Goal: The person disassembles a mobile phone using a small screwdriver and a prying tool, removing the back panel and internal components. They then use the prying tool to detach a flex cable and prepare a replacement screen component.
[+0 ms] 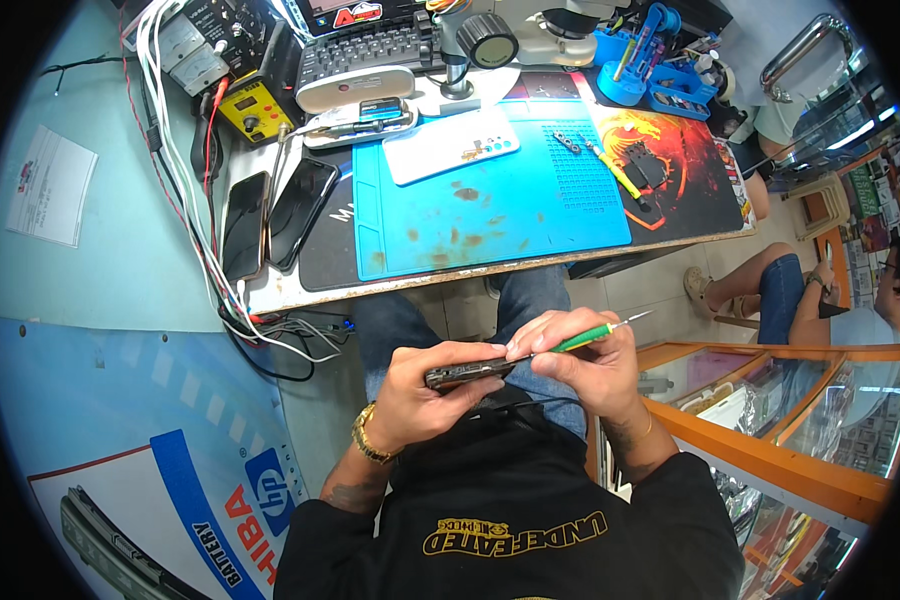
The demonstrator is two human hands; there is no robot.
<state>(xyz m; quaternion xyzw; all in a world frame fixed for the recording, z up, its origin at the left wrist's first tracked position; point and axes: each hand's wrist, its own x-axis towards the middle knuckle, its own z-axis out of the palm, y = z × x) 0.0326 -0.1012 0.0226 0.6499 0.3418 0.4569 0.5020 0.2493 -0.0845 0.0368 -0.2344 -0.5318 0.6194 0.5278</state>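
Over my lap, my left hand grips a dark phone by its sides, wearing a gold watch at the wrist. My right hand is closed round a green-handled tool with a thin metal tip pointing up to the right; its fingertips touch the phone's right end. Beyond my hands, on the bench, lies a blue silicone mat, with a white phone or back cover on it and a yellow-handled tool at its right.
Two black phones lie left on the bench, beside cables and a yellow instrument. A microscope and blue tool holder stand at the back. A glass display case is to my right; seated people are beyond.
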